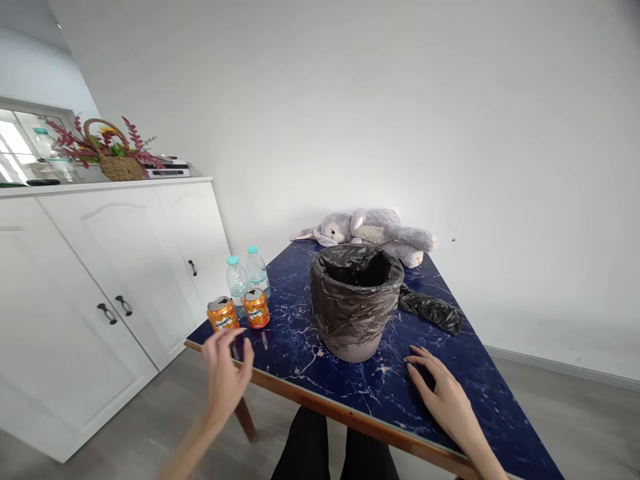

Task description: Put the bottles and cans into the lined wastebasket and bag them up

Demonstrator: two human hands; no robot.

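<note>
My left hand hovers by the table's left front corner, just in front of an orange Mirinda can; its thumb and fingers are apart with nothing between them. A second Mirinda can stands just right of the first. Behind the cans are two clear water bottles with teal caps, a left bottle and a right bottle. Mid-table stands a trash bin lined with a black plastic bag folded over its rim. My right hand rests on the tabletop to the bin's right, fingers stretched out and holding nothing.
A roll of black bags lies right of the bin on the blue marbled table. At the back, a grey plush rabbit lies against the wall. On the left, a white cabinet carries a flower basket.
</note>
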